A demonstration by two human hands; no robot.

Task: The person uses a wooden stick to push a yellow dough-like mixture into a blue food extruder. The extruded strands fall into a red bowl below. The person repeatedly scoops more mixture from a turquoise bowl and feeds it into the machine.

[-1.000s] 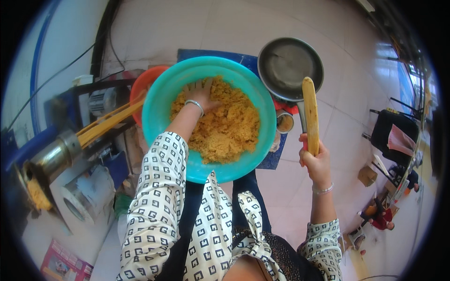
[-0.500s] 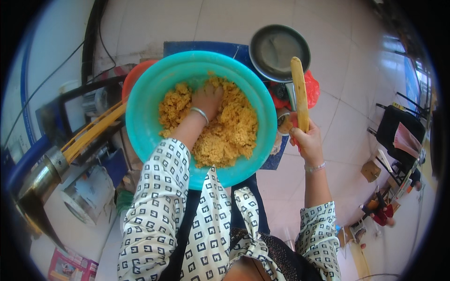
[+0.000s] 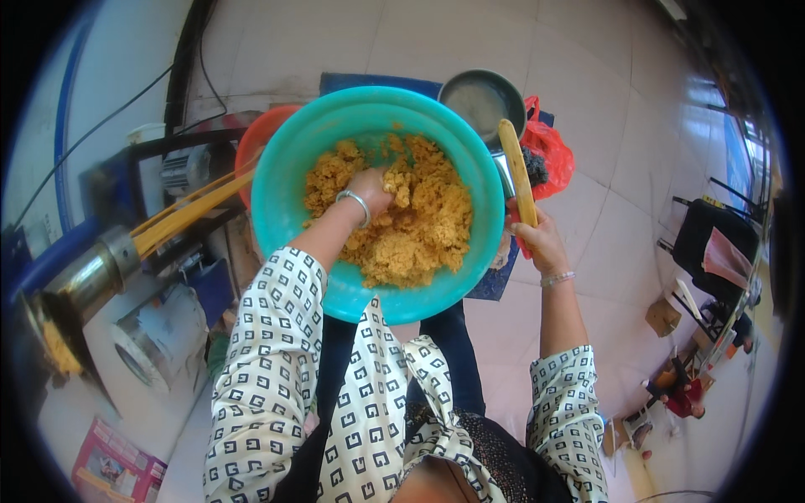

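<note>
The yellow dough (image 3: 432, 210) lies below and all around the fingers of the left hand (image 3: 367, 191), inside a big green bowl (image 3: 270, 193). It looks soft and crumbly, so it would likely fall apart if pinched hard. Scooping from under a lump with bent fingers should work best. All that dough together is probably heavy, and the bowl is best held by its wide rim.

The left arm slants up and to the right. The back of the hand shows, and the fingers are bent in around a small clump (image 3: 400, 184). The clump hides the fingertips.

Further right, just up and to the left of the right fingers, is a dark round pan (image 3: 484, 101). It looks hard and stiff, and its handle is the place to hold it. A wooden stick (image 3: 516, 168) pokes up from those fingers, leaning left. It looks light and stiff, and easy to grip near the bottom.

The right arm comes nearly straight up. The fingers of the right hand (image 3: 539, 241) are curled closed around the stick's low end. They seem to have the pan's handle too, but I can't tell for sure.
</note>
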